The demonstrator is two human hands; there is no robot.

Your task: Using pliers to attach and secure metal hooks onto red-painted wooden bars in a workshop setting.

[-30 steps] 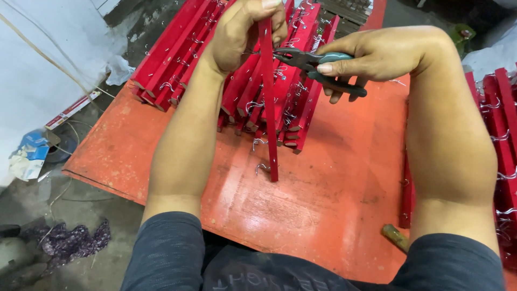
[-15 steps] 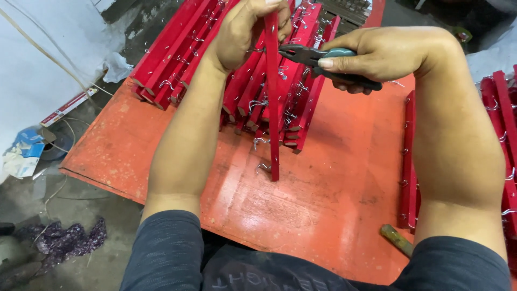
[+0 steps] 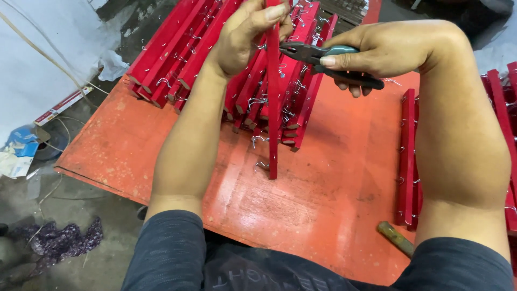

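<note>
My left hand (image 3: pixel 250 35) grips the top of a long red bar (image 3: pixel 273 108) that stands upright, its lower end resting on the orange board (image 3: pixel 334 178). Small metal hooks stick out along the bar's side. My right hand (image 3: pixel 390 51) holds pliers (image 3: pixel 318 56) with teal and black handles; their jaws reach the bar near its top, just below my left fingers. Behind the bar lies a heap of similar red bars with hooks (image 3: pixel 215 59).
Red bars lie along the board's right side (image 3: pixel 407 156), with more at the far right (image 3: pixel 506 108). A tool's handle (image 3: pixel 396 238) lies near the board's front edge. Crumpled paper (image 3: pixel 19 153) and a dark rag (image 3: pixel 59 240) lie on the grey floor at left.
The pliers have moved left until their jaws meet the upright bar. My left hand still holds the bar's top in the same place.
</note>
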